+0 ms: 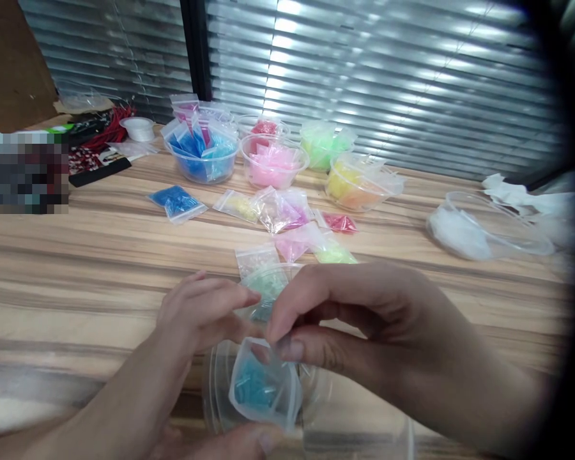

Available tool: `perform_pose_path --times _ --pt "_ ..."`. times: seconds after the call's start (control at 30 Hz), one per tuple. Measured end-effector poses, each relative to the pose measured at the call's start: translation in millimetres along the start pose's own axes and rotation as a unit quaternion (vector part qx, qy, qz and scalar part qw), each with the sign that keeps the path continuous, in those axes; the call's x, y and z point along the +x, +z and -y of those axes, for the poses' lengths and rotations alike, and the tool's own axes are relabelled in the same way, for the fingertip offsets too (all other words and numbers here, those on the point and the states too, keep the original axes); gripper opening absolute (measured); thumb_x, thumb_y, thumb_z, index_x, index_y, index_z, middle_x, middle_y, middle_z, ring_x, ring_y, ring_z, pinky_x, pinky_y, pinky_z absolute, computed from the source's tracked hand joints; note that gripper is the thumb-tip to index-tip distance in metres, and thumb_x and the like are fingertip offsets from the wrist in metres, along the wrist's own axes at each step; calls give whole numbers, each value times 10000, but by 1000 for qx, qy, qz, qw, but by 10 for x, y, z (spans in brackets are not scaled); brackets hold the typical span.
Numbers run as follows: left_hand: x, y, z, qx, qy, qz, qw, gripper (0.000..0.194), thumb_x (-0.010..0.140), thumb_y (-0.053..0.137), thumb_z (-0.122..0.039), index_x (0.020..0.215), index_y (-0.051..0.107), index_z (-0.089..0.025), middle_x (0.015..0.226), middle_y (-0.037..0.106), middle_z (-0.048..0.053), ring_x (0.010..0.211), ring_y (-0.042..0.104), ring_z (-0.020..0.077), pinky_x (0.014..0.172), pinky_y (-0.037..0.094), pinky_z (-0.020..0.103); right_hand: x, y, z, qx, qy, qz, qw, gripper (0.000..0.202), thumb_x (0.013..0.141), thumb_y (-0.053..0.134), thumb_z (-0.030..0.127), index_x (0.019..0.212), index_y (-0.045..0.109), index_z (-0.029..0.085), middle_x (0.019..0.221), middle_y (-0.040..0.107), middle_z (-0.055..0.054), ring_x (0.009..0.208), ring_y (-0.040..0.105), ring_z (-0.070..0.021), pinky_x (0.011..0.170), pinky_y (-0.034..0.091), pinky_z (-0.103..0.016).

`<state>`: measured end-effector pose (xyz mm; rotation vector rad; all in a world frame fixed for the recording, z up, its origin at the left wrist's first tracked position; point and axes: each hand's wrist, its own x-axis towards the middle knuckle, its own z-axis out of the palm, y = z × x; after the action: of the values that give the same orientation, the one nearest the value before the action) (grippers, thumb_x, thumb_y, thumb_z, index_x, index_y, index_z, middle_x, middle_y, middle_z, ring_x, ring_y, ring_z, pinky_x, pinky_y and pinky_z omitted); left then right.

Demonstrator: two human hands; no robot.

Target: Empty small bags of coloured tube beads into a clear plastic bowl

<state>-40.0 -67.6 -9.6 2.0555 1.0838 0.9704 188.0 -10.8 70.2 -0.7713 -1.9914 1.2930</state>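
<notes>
Nearest the camera, a small clear bag (263, 386) of turquoise beads is held at its mouth over an empty clear cup (215, 383) that stands on the wooden worktop (100, 268). Both hands are closed in a pinch on the bag's top edge: the left hand (199, 313) takes the left lip, and the right hand (364, 332) takes the right lip between thumb and forefinger. A further thumb tip (263, 441) shows at the lower frame edge, touching the cup; whose it is cannot be told. For a clean opening, grip only the strip above the seal, pull the two lips evenly apart, and keep the bag upright over the cup so that loose beads fall inside. Avoid squeezing the filled lower part. Just behind the hands lies a pale green bag (268, 287); farther back, loose bags (287, 211) lie before bowls of sorted bags: blue (204, 156), pink (273, 163), yellow (354, 182).
</notes>
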Motion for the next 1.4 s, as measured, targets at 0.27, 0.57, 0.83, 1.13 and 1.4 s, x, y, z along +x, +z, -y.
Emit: perform_pose_path --times 0.27,0.57,0.83,1.13,1.4 --pt "123 -25 -82 25 34 18 999 875 717 748 -306 1460 288 -342 1392 446 69 1330 396 359 1051 489 476 -66 43 -9 -130 -106 -4 986 62 922 610 107 884 652 133 793 658 32 722 614 -36 677 503 -109" --pt "62 -71 -78 34 7 63 997 866 757 728 -304 1476 247 -346 1448 410 51 1382 372 317 1048 517 400 -92 44 -36 -156 -159 9 975 59 920 618 109 907 672 87 864 691 3 798 607 -55 783 483 -126" --pt "176 -115 -139 30 -10 72 997 678 769 734 -328 1364 412 -368 1380 499 14 1353 420 300 997 552 372 -87 40 -5 -144 -137 20 980 83 935 593 106 907 671 108 794 699 17 734 616 -47 708 479 -129" --pt "157 16 -109 -10 57 16 998 598 814 739 -371 1337 454 -323 1384 513 0 1414 308 261 1189 326 380 -146 40 13 -184 -149 29 971 113 953 589 162 930 696 135 890 680 3 797 605 -60 798 496 -136" --pt "68 -116 -15 88 123 97 984 648 833 672 -482 1384 400 -277 1550 328 -10 1465 231 261 1255 117 367 -241 185 56 -355 -205 -58 910 99 861 722 204 772 691 175 757 616 27 682 544 -74 631 499 -177"
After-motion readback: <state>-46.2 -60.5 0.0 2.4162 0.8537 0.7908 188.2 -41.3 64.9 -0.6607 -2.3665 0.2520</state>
